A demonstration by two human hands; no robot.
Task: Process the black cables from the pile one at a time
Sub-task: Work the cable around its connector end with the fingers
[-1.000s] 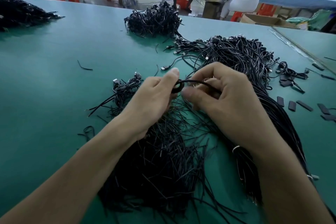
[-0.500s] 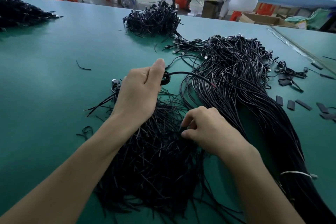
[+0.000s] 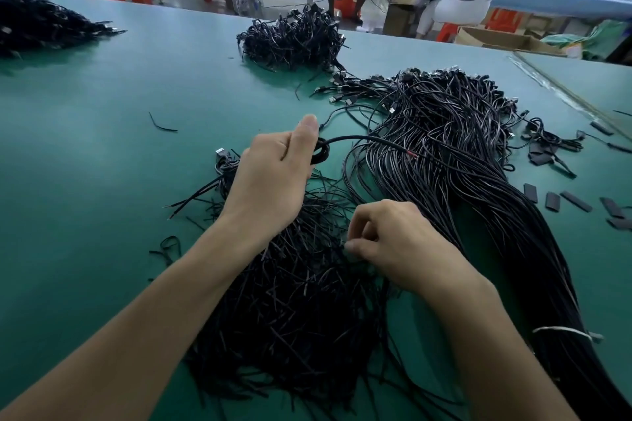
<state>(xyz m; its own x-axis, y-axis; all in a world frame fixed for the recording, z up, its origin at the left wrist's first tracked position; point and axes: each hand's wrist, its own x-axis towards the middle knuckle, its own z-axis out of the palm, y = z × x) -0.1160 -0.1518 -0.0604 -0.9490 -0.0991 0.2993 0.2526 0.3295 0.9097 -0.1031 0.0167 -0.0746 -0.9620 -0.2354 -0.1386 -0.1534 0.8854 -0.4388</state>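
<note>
We hold a coiled black cable (image 3: 321,153) in our left hand (image 3: 270,181), fingers curled shut around the coil, thumb raised. Its free tail runs rightward from the coil, its tip showing red above the long cable bundle (image 3: 455,161). That bundle's long axis slants from far left to near right. Our right hand (image 3: 393,243), nearer than the coil, pinches into the pile of short black strands (image 3: 294,290); what it grips is hidden. No writing is legible anywhere.
</note>
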